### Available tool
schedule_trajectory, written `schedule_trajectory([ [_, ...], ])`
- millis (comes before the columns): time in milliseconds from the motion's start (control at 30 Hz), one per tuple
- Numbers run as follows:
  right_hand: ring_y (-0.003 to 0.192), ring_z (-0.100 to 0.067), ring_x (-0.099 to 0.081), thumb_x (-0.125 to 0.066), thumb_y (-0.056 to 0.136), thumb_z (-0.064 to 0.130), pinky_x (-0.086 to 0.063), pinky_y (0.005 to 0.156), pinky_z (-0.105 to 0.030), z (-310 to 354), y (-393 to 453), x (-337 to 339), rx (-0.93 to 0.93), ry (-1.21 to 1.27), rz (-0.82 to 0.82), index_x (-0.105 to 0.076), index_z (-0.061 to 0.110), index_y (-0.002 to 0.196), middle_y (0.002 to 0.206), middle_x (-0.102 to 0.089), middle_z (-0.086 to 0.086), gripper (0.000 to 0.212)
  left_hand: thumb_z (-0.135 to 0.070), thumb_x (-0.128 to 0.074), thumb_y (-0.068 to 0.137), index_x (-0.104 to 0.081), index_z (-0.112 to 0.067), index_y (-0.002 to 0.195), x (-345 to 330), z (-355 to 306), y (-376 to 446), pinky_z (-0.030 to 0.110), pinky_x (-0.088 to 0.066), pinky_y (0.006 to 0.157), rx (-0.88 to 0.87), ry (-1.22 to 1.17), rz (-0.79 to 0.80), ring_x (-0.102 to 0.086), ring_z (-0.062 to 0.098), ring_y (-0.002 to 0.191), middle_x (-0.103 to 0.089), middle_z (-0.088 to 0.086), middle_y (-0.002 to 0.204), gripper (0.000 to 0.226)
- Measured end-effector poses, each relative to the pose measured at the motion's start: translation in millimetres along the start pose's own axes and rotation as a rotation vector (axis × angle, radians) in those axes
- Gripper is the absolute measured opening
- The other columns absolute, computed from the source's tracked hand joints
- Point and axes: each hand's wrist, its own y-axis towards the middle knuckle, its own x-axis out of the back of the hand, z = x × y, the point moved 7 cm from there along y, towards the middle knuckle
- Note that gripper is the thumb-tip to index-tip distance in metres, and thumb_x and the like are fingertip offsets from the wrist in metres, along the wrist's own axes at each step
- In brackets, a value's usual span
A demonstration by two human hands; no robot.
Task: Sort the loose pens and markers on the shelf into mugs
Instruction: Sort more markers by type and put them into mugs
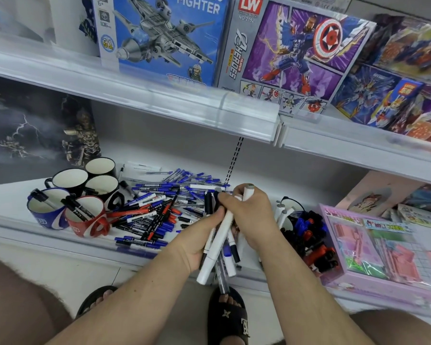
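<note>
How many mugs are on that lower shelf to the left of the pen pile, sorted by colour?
Black ceramic mugs with white insides: 3
Blue ceramic mug with a white swirl: 1
Red ceramic mug with a white swirl: 1
Total: 5

A further mug shows to the right of the hands, partly hidden; it is not counted.

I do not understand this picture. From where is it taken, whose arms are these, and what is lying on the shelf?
No machine here: a person wears a camera on the head, looking down at their own arms, legs and sandals. The left hand and right hand together grip a bundle of pens and markers, mostly white ones. On the white shelf lies a pile of loose pens, blue, red and black. To its left stand five mugs: the blue mug and red mug each hold a black marker, while three black mugs look empty. Toy boxes fill the shelf above.
</note>
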Motion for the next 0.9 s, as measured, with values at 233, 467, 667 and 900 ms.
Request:
schedule_trajectory([
  [233,0.057,-0.016,-0.047,-0.059,0.098,0.025,-0.042,0.059,-0.028,-15,11,45,-0.225,0.21,-0.257,-0.057,0.013,0.084,0.068,-0.071,0.001,0.019,-0.008,-0.066,0.087,-0.062,-0.007,0.091,22,-5,16,0.027,-0.05,0.044,-0.062,0.119,-0.31,-0.061,0.022,0.051,-0.062,0.01,0.063,0.006],
  [467,0.04,-0.014,-0.044,-0.051,0.096,0.021,-0.032,0.04,-0.017,-13,32,147,-0.215,0.112,-0.592,-0.062,0.008,0.102,0.051,-0.064,0.003,0.019,0.001,-0.067,0.082,-0.057,-0.008,0.099,25,4,31,0.032,-0.053,0.049,-0.164,0.286,-0.392,-0.059,0.023,0.06,-0.06,0.012,0.073,0.021],
  [667,0.051,-0.017,-0.044,-0.049,0.099,0.031,-0.037,0.053,-0.027,-19,71,200,-0.097,-0.13,-0.603,-0.057,0.014,0.087,0.086,-0.071,-0.011,0.023,-0.001,-0.066,0.084,-0.054,-0.01,0.098,2,12,49,0.026,-0.048,0.042,-0.166,0.237,-0.333,-0.059,0.014,0.042,-0.058,0.005,0.059,0.02],
  [900,0.036,-0.006,-0.044,-0.054,0.098,0.033,-0.036,0.04,-0.02,-60,142,182,-0.067,-0.342,-0.35,-0.066,0.004,0.105,0.072,-0.068,0.003,0.032,-0.005,-0.068,0.083,-0.053,-0.014,0.099,12,16,79,0.026,-0.047,0.049,-0.155,0.186,-0.364,-0.056,0.018,0.059,-0.056,0.004,0.065,0.023],
])
